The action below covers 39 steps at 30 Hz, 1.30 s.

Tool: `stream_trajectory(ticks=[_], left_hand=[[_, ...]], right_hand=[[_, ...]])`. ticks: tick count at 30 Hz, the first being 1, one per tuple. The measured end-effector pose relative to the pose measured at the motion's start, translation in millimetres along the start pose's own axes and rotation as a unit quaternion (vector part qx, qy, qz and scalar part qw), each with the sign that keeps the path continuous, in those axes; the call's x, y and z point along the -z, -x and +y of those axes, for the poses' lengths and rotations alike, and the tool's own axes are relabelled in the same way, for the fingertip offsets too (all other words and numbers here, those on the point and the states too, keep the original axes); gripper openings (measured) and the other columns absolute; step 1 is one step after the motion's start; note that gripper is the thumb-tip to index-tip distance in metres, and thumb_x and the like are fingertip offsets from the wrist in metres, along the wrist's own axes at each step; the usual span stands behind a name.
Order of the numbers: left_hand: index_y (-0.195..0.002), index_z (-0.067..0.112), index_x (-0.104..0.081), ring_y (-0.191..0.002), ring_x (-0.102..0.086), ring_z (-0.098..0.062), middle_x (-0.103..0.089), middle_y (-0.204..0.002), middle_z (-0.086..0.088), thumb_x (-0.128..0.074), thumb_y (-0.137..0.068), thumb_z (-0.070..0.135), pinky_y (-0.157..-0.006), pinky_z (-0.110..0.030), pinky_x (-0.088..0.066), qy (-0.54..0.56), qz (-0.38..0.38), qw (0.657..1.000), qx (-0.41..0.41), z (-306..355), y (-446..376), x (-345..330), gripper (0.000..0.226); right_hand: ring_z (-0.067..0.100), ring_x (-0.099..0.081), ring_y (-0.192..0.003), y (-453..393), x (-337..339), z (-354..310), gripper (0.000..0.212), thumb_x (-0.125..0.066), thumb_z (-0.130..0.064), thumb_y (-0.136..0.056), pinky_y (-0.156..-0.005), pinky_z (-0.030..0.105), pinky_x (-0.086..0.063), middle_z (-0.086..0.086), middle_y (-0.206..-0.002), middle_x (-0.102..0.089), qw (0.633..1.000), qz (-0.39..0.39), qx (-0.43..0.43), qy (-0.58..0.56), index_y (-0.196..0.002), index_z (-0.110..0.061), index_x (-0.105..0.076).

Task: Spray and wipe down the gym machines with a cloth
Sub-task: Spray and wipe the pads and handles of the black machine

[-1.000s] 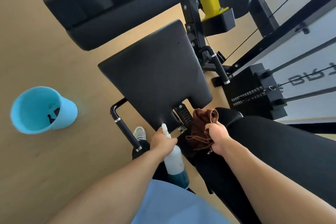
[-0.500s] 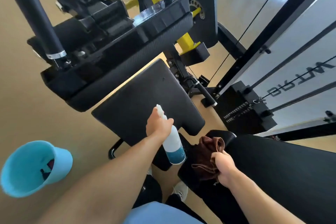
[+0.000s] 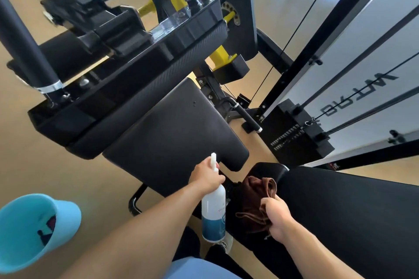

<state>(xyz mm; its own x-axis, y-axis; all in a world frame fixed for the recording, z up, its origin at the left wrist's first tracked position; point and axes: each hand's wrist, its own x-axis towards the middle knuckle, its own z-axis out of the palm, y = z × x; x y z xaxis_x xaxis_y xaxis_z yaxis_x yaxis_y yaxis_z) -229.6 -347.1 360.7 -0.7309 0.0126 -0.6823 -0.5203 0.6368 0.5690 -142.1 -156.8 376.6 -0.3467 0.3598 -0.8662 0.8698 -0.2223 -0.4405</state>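
Spray bottle, white with a blue label near its base, hangs nozzle-up just off the near edge of the black seat pad, its nozzle pointing toward the pad. The left hand grips the bottle's neck, fingers curled round the trigger head, forearm reaching forward from the lower left. The right hand is clamped on a bunched brown cloth, which rests against the near end of a second black pad on the right. A light blue bucket stands on the tan floor, well apart to the left. The weight stack sits beyond the seat pad's right corner.
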Motion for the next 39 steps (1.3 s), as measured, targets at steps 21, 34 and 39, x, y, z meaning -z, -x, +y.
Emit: stream_trajectory(ticks=[21, 34, 39], left_hand=[[-0.117, 0.012, -0.06, -0.102, -0.065, -0.031, -0.066, -0.115, -0.008, -0.072, -0.071, 0.026, -0.094, -0.045, -0.056, 0.192, 0.094, 0.952, 0.218, -87, 21, -58, 0.05], [-0.145, 0.015, -0.046, -0.119, -0.06, -0.035, -0.06, -0.135, -0.009, -0.066, -0.091, 0.031, -0.102, -0.047, -0.051, 0.232, 0.171, 0.915, 0.282, -119, 57, -18, 0.059], [-0.142, 0.016, -0.048, -0.118, -0.059, -0.031, -0.058, -0.133, -0.007, -0.065, -0.092, 0.029, -0.099, -0.041, -0.052, 0.209, 0.119, 0.933, 0.267, -116, 65, -36, 0.055]], right_hand=[[0.041, -0.069, -0.088, -8, 1, 8, 0.048, -0.044, 0.007, -0.091, -0.073, 0.044, -0.06, 0.024, -0.105, -0.07, 1.0, 0.002, 0.007, 0.026, -0.127, -0.019, -0.065], [0.045, -0.071, -0.095, 1, -36, 12, 0.047, -0.044, 0.008, -0.089, -0.079, 0.049, -0.062, 0.024, -0.105, -0.072, 0.986, -0.069, 0.025, 0.152, -0.121, -0.019, -0.066], [0.046, -0.07, -0.098, 1, -32, 20, 0.044, -0.045, 0.007, -0.09, -0.082, 0.051, -0.061, 0.026, -0.108, -0.07, 0.978, -0.084, 0.025, 0.191, -0.12, -0.02, -0.064]])
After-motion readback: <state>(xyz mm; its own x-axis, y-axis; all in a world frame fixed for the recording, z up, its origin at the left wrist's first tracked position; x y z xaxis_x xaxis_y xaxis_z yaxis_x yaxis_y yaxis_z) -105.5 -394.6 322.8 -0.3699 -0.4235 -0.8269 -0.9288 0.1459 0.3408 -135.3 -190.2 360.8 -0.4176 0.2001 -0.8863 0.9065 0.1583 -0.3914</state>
